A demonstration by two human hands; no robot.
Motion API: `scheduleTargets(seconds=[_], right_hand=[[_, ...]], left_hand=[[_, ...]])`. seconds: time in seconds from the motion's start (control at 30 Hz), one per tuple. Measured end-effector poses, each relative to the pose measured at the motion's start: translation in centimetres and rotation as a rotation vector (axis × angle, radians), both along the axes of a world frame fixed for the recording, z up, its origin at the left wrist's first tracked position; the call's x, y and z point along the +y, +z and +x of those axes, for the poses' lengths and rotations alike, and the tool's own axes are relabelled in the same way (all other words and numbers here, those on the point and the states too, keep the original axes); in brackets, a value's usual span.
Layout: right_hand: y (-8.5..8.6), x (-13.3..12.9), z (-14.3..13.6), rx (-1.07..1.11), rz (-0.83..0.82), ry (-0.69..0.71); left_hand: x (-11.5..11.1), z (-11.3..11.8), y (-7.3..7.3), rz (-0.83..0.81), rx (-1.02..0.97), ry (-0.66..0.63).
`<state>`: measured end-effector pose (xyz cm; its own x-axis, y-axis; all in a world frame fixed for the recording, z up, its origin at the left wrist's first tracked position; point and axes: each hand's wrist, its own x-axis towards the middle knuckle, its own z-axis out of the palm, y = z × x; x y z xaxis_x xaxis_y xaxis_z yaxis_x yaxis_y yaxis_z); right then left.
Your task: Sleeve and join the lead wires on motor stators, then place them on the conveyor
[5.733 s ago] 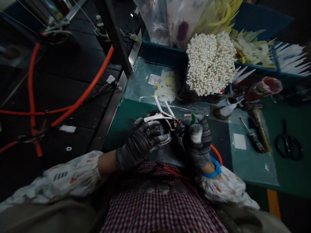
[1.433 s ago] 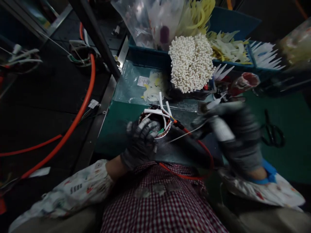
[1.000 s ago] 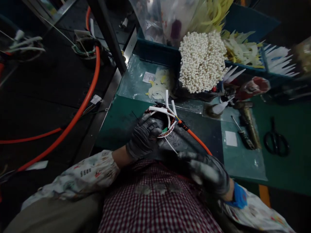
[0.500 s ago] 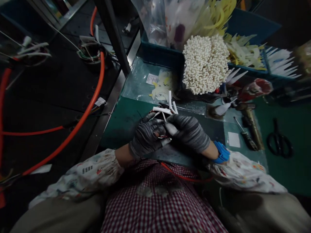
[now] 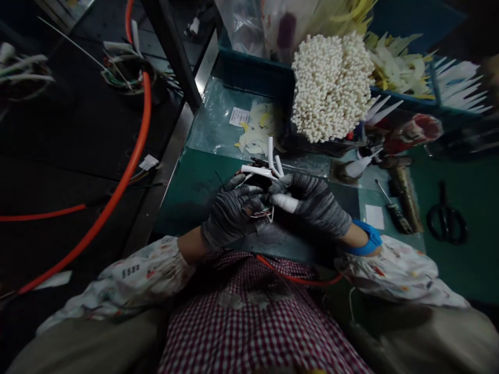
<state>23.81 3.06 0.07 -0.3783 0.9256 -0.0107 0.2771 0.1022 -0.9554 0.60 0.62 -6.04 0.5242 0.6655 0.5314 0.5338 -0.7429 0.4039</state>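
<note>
A round wired part (image 5: 262,212) with white sleeves (image 5: 256,170) on its leads is between my two gloved hands, just above the green work surface. My left hand (image 5: 231,214) wears a striped grey glove and wraps round the part's left side. On the right side, my right hand (image 5: 314,202) has its fingers pressed together at the white leads, one fingertip wrapped in white. What its fingertips pinch is too small to make out. Two white sleeves (image 5: 270,151) point up behind the part.
Behind stand blue bins with a big bundle of white sticks (image 5: 331,85) and yellow strips (image 5: 401,67). On the right lie a screwdriver (image 5: 398,215), a hammer (image 5: 405,192) and black scissors (image 5: 446,221). An orange hose (image 5: 128,179) curves at the left, near another wired part (image 5: 128,72).
My right hand has turned slightly, and its white-wrapped fingertip now points left across the part, where it pointed up-left before. More coloured wires show below. The whole view has shifted a little.
</note>
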Motion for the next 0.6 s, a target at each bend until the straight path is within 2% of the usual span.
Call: scheduleTargets(seconds=[0.13, 0.27, 0.37, 0.43, 0.53, 0.6], right_hand=[[-0.6, -0.6, 0.2, -0.001, 0.031, 0.05], [-2.3, -1.8, 0.9, 0.021, 0.157, 0.239], [-3.2, -2.8, 1.3, -0.017, 0.119, 0.158], [-3.1, -3.2, 1.6, -0.057, 0.106, 0.152], [-2.2, -3.4, 1.5, -0.07, 0.201, 0.344], [-1.7, -3.0, 0.6, -0.059, 0.237, 0.411]], left_hand=[[-0.1, 0.0, -0.1, -0.031, 0.01, 0.003], [-0.2, 0.1, -0.2, -0.004, 0.001, 0.023], [-0.2, -0.1, -0.3, -0.043, 0.051, 0.014], [-0.2, -0.3, -0.4, -0.078, 0.07, -0.006], [-0.2, -0.4, -0.3, -0.077, 0.035, -0.016], [-0.2, -0.2, -0.1, -0.064, 0.022, -0.016]])
